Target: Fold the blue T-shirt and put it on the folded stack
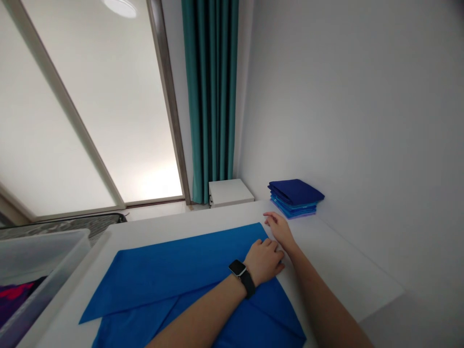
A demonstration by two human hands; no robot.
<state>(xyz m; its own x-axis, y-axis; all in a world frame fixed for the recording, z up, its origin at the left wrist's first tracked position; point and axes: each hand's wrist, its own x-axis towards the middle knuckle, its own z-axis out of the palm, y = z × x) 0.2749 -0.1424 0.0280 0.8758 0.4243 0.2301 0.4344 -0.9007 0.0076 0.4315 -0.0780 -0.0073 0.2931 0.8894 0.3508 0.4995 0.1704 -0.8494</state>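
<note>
A blue cloth (163,273) lies partly folded on the white table (337,261), with a long flap along its far side. My left hand (264,261), with a black watch on the wrist, rests on the cloth near its right edge, fingers bent; what its fingertips hold, if anything, is hidden. Just beyond it, my right hand (278,227) is beside the cloth's far right corner, index finger stretched out and the others loosely curled, with nothing seen in it. A stack of folded blue cloths (295,198) sits behind my right hand.
At the left stands a translucent plastic bin (65,270) with dark and red fabric (18,295) inside. Beyond the table are a small white cabinet (231,192), a teal curtain (212,96) and frosted sliding doors (108,106). A wall (355,121) borders the right side.
</note>
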